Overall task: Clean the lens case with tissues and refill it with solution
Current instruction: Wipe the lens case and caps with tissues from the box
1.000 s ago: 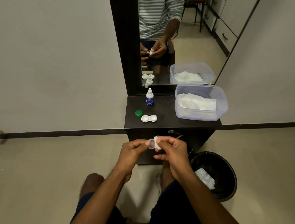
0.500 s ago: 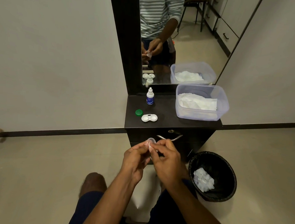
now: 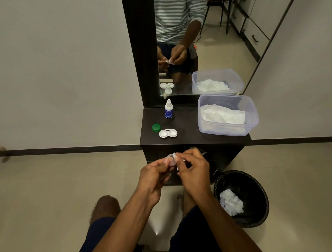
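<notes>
White lens case [image 3: 168,133] lies open on the dark cabinet top [image 3: 191,135], both wells facing up, no caps on. Green cap [image 3: 156,127] sits just beside it to the left; solution bottle [image 3: 168,111] stands upright behind, near the mirror [image 3: 199,41]. Second cap, pale and translucent [image 3: 171,159], is held in front of the cabinet, off the surface. Left hand [image 3: 153,179] pinches that cap by its rim between thumb and fingertips. Right hand [image 3: 192,170] is closed on a small bit of white tissue [image 3: 180,161], fingertips pressed against the cap's face; most of the tissue is hidden in the fingers. Clear plastic tub [image 3: 251,118] at the right end of the cabinet top holds a loose pile of white tissues [image 3: 222,115]. Black bin [image 3: 253,186] on the floor to the right of the cabinet, with crumpled white tissues [image 3: 231,204] inside. Mirror shows both hands and the cap reflected.
</notes>
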